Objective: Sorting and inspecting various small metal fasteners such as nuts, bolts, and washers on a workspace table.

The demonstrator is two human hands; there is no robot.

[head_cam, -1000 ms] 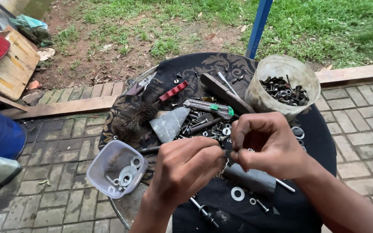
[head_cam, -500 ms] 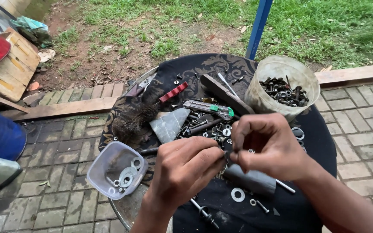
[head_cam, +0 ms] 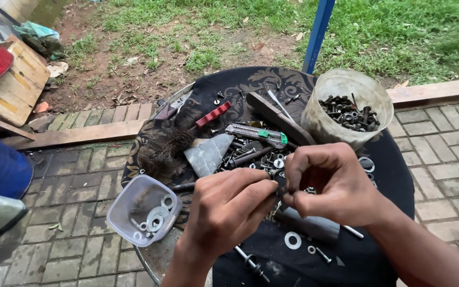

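- Left hand (head_cam: 229,204): fingers curled together, thumb and forefinger tips pinched on one end of a small dark fastener (head_cam: 281,187). Kind of fastener too small to tell.
- Right hand (head_cam: 336,183): fingers bunched together, tips clamped on the other end of the same fastener.
- Fastener sits between the two hands, just above the black patterned cloth (head_cam: 240,87) on the round table, over the loose pile of bolts and washers (head_cam: 256,154).
- Versus the frame half a second back: both hands in the same place, same pinch; no shift seen in fastener or table items. A full second back, likewise.
- Near left hand: small clear tub (head_cam: 143,210) with washers at the table edge.
- Beyond right hand: large translucent tub (head_cam: 346,106) of nuts and bolts.
- Green-trimmed utility knife (head_cam: 256,134) and red handle (head_cam: 213,113) lie on the cloth, apart from both hands.
- White washer (head_cam: 292,240) lies on the cloth below the hands.
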